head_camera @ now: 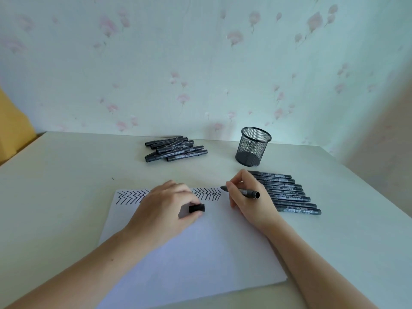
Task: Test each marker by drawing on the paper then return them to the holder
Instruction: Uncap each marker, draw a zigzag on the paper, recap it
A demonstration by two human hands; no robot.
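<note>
- A pale table (66, 197) is seen from above, and a wall with pink flowers (200, 63) stands behind it at 12 o'clock.
- A white paper (200, 253) is laid flat on the table, near the bottom middle. A row of black zigzag lines (133, 196) is drawn along its top edge.
- The left hand (165, 210) is rested on the paper. Its fingers are curled, and a black cap (196, 208) is pinched at their tips.
- The right hand (247, 197) is placed at the paper's 1 o'clock corner. An open marker (242, 192) is gripped in it, with the tip just by the end of the zigzag row.
- A neat row of markers (292, 195) is laid side by side on the table at 3 o'clock of the right hand, partly hidden by it.
- A loose pile of markers (176, 149) is heaped at 12 o'clock of the paper.
- A black mesh holder (253, 147) is stood upright at 1 o'clock, between the pile and the row.
</note>
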